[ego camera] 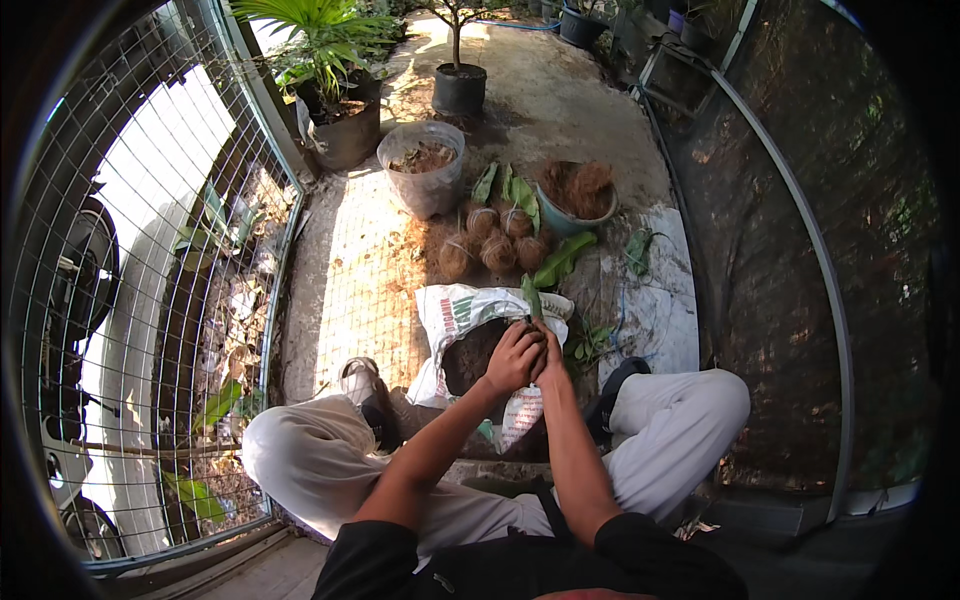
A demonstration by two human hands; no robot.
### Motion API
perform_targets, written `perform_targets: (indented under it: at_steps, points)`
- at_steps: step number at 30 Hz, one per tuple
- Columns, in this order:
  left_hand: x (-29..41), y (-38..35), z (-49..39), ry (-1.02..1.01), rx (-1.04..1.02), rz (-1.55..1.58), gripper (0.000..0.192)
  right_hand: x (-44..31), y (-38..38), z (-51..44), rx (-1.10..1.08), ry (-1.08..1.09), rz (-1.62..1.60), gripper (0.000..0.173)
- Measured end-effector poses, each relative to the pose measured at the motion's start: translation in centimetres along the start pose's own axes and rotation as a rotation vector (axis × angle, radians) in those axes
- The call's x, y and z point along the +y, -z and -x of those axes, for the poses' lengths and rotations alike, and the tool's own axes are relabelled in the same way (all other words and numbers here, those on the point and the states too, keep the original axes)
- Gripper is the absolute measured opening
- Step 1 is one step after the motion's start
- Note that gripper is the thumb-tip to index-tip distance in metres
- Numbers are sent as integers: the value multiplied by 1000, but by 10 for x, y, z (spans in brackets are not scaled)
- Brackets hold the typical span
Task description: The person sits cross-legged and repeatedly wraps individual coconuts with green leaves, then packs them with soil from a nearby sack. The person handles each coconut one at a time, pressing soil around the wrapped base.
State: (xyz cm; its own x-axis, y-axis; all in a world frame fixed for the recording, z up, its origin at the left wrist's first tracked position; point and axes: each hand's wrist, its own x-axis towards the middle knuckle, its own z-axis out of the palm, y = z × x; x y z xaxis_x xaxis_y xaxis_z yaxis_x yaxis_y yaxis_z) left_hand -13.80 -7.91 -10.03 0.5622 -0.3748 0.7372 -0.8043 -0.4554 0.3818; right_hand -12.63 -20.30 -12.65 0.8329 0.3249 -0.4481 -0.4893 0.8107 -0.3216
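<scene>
My left hand [513, 355] and my right hand [553, 352] are cupped together around a dark ball of soil [538, 361], mostly hidden by the fingers. A green leaf [531, 298] stands up from the top of that ball. Below my hands lies an opened white printed sack [442, 309], spread between my feet, with dark soil [469, 356] heaped in it. Just beyond the sack sit several fibre-wrapped balls [498, 252] bound with string, some close to upright leaves [521, 193]. A broad green leaf [564, 259] lies to their right.
Behind the balls stand a translucent plastic pot [421, 180] and a teal pot [576, 217] of brown fibre. Potted plants, including a small tree in a black pot [459, 90], are farther back. Wire mesh [165, 300] borders the left; dark netting [772, 285] the right. A leafy cutting [589, 341] lies beside the sack.
</scene>
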Motion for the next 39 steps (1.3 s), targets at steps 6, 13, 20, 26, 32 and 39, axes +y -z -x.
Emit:
perform_targets:
  at_steps: [6,13,20,26,32,39]
  points:
    - [6,-1,-8,33,-47,49,25,-5,17,-11,-96,24,-164,25]
    - [3,-4,3,2,-49,8,27,-2,33,-23,-114,48,-88,24]
    - [3,4,-10,82,-85,-1,40,6,35,-17,-137,56,-125,31]
    - [5,1,-10,24,-54,-26,47,3,9,-5,-3,147,86,35]
    - [1,6,-8,37,-9,-17,39,5,22,-12,-12,118,39,27]
    - [18,-5,-9,4,18,-40,30,-2,56,-26,-79,151,27,29]
